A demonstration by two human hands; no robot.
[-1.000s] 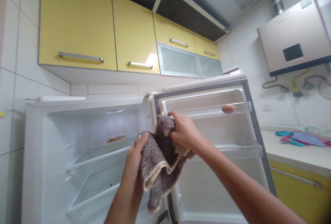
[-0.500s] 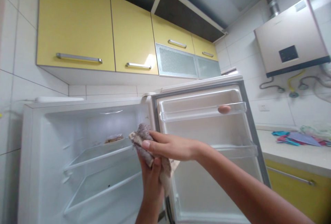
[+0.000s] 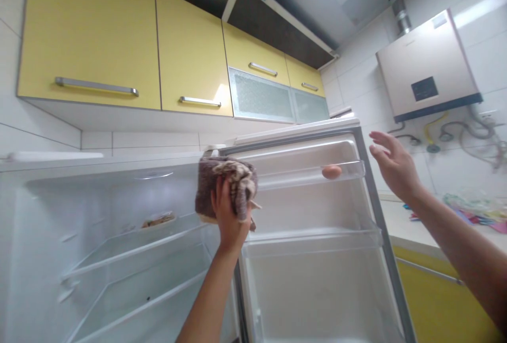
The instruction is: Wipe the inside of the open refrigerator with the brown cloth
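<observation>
My left hand (image 3: 230,221) grips a bunched brown and cream cloth (image 3: 206,187) in front of the hinge side of an open fridge. Some of the cloth hangs over its fingers. Off to the right, my right hand (image 3: 396,168) is raised beside the outer edge of the fridge door (image 3: 304,290), fingers apart and holding nothing. An egg (image 3: 331,172) lies in the clear upper door shelf (image 3: 289,178). Inside the fridge, a small packet (image 3: 158,220) rests on the upper glass shelf (image 3: 134,242).
Yellow wall cabinets (image 3: 91,36) and a range hood (image 3: 277,20) are above the fridge. A water heater (image 3: 430,68) hangs at the right, over a counter (image 3: 407,226) bearing colourful cloths and plastic bags (image 3: 471,208).
My right hand has let go of the cloth and moved right, past the door's edge. My left hand has raised the cloth, which is more spread out. The view has shifted slightly.
</observation>
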